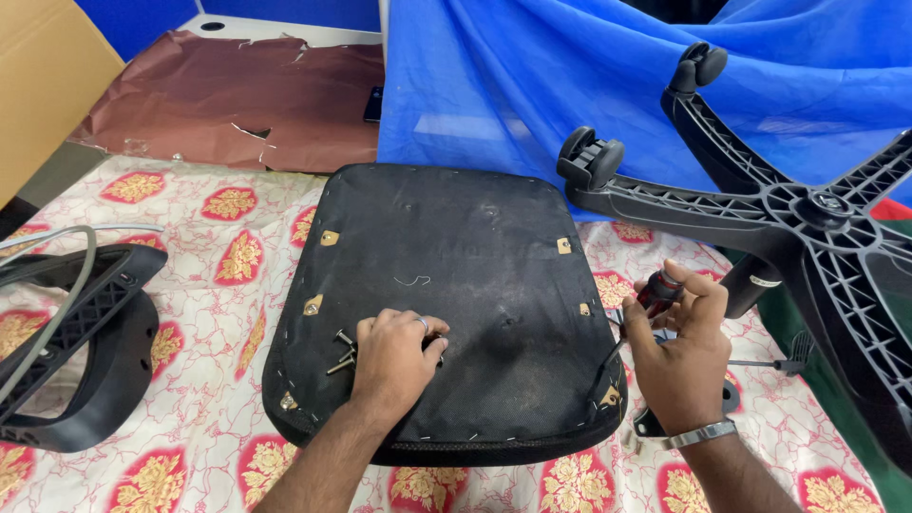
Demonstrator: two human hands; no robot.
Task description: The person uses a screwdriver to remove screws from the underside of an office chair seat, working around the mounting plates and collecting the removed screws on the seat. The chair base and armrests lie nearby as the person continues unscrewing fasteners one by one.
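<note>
Head view: seat cushion (456,285) underside up, centre frame. L hand (397,356) curled, fingers on loose bolts (343,352) at lower-left of cushion. R hand (676,351) closed on red/black screwdriver (657,293), right edge. Risk: bolts roll off fabric if cushion nudged; driver tip may slip, unsupported.

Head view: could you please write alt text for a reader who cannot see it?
An upturned black chair seat lies on a flowered cloth; the left hand rests beside loose screws, the right hand holds a screwdriver. A wheeled chair base lies right.
</note>
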